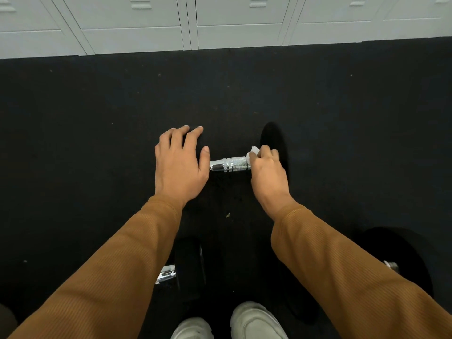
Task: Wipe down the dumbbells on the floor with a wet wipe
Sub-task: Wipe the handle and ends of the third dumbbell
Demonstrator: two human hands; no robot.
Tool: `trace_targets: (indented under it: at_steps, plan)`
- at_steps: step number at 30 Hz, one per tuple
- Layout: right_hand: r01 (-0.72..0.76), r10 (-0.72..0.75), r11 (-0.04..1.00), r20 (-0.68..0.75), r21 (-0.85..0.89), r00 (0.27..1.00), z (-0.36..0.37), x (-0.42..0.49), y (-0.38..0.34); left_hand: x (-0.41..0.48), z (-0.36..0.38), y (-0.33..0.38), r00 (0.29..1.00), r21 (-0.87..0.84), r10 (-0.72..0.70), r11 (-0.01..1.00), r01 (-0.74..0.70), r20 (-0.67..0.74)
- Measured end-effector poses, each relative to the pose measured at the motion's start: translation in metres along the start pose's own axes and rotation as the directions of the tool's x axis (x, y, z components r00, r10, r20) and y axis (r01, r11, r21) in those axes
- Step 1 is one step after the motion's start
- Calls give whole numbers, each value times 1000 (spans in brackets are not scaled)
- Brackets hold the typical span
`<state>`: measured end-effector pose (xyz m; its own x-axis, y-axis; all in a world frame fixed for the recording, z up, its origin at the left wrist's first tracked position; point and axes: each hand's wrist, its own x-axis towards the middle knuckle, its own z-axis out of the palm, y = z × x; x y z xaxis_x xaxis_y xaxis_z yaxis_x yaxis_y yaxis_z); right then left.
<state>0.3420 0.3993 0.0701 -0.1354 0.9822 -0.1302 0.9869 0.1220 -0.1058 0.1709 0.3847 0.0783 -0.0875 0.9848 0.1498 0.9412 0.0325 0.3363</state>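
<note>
A dumbbell with a chrome knurled handle (231, 164) and black end weights lies crosswise on the dark floor in front of me. My left hand (179, 165) rests with spread fingers over its left weight, which is hidden under the hand. My right hand (267, 172) grips a white wet wipe (254, 152) wrapped against the right end of the handle, beside the black right weight (275, 140). A second dumbbell (188, 267) lies nearer to me, its chrome handle partly hidden by my left sleeve.
Another black weight plate with a chrome bar end (393, 263) lies at the lower right. My white shoes (254, 321) stand at the bottom edge. Grey lockers (190, 23) line the far edge of the black rubber floor (97, 106).
</note>
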Motion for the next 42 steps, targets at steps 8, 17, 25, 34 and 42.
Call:
trace_targets:
  at_steps: [8,17,25,34,42]
  plan:
    - [-58,58,997,2,50,998,2,5,-6,1,-2,1,1000,0,-17,1000,17,19]
    - [-51,52,993,-11,108,999,6,2,-5,4,-1,0,1000,-8,-16,1000,16,26]
    - [48,-48,997,0,-66,999,1,5,-2,2,1,0,1000,-16,-4,1000,4,-4]
    - [111,-104,988,66,-108,992,-14,22,-15,2,0,-1,1000,-5,-9,1000,9,7]
    - [60,-34,982,145,-178,989,-26,27,-10,0,0,0,1000,-20,-5,1000,5,8]
